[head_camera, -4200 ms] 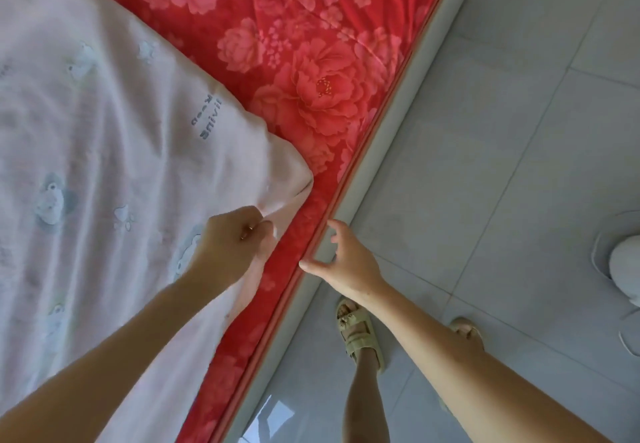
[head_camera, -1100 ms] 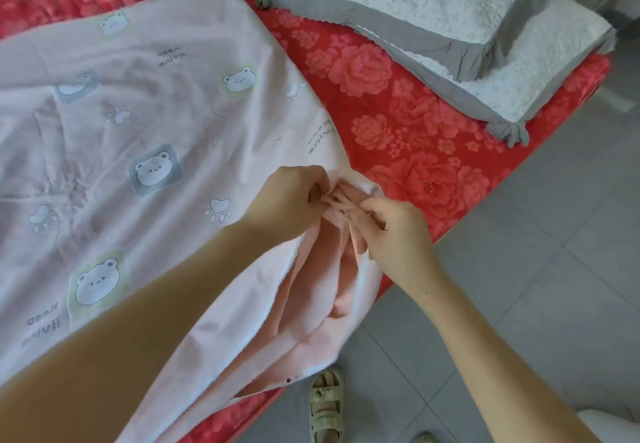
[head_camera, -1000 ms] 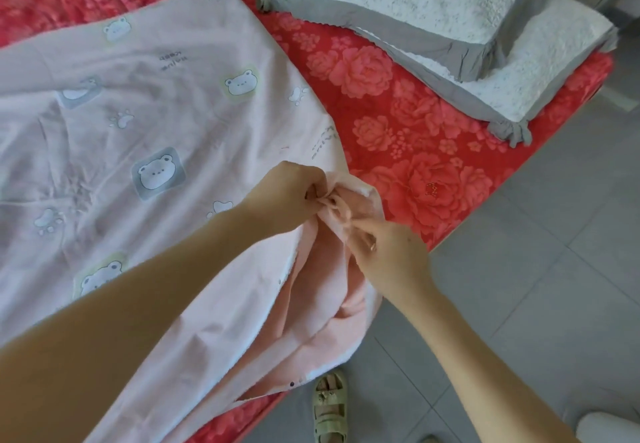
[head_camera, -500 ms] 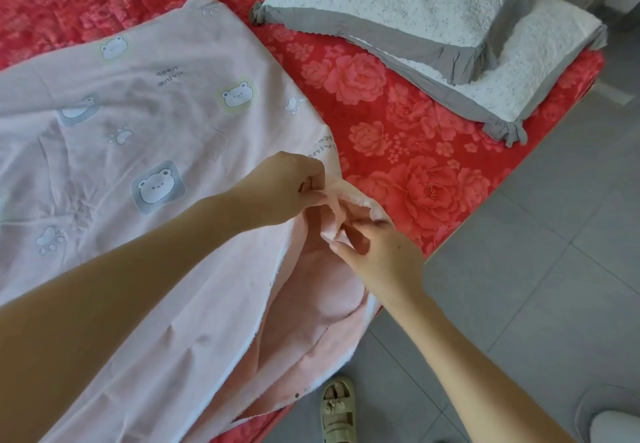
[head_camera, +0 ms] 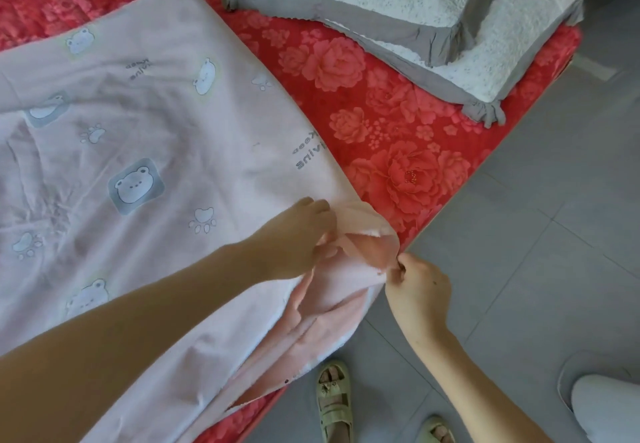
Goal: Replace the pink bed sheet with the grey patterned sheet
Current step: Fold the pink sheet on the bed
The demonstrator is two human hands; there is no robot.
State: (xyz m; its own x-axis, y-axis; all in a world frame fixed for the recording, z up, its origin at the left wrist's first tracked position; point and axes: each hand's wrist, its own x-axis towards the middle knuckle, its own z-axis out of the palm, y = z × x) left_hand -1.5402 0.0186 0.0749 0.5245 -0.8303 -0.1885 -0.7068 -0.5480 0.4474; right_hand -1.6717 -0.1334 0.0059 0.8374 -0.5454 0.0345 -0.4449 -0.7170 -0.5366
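Since half a second ago my right hand (head_camera: 417,285) has drawn right, away from my left hand (head_camera: 298,238), spreading the pink sheet's corner (head_camera: 367,245) between them. I see both hands pinched shut on that corner, left forearm reaching in from the near left, right forearm from near centre. The pink sheet (head_camera: 145,152) lies crumpled over the red flowered bed (head_camera: 398,138), its near edge hanging off. Two grey-edged pillows (head_camera: 398,3) sit far right, partly cut off. My left fingertips are buried in the cloth. I cannot make out any grey patterned sheet.
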